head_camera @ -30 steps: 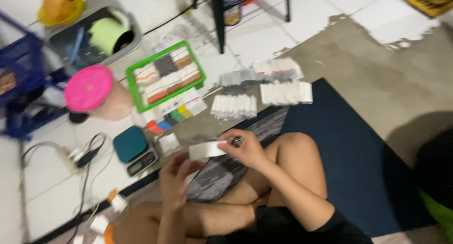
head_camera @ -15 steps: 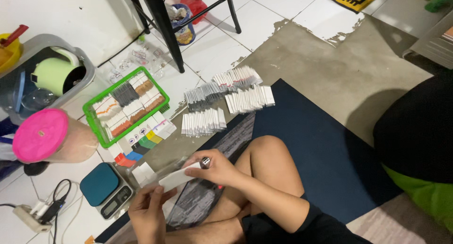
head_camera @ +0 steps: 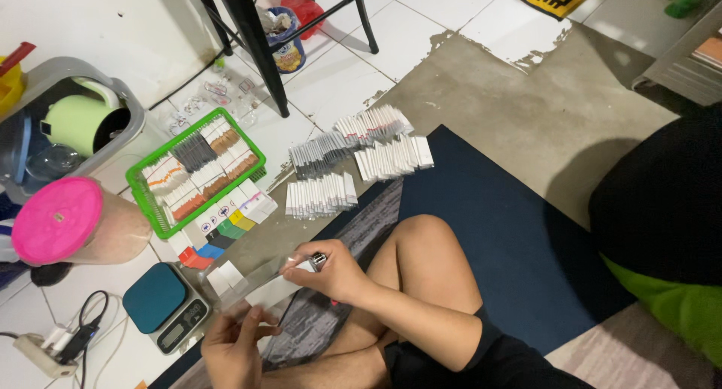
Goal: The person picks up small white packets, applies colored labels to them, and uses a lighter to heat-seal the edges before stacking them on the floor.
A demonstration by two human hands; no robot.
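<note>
Hands over crossed legs: left hand [head_camera: 233,342] pinches a packet [head_camera: 263,287], right hand [head_camera: 331,269] grips its other end (plus small metal tool [head_camera: 317,260]), scale [head_camera: 165,306] nearby.

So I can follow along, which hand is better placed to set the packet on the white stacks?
Probably the right hand, nearer the white stacks; the left hand grips the packet farther away.

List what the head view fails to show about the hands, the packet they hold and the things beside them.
- Left hand: wrist cut off by the bottom edge.
- Small metal object in the right hand: fingers cover most of it, so its kind is unclear.
- White packet: blurred, its contents unreadable.
- Digital scale: display too small to read.
- Green tray: its sachets too small to identify.
</note>
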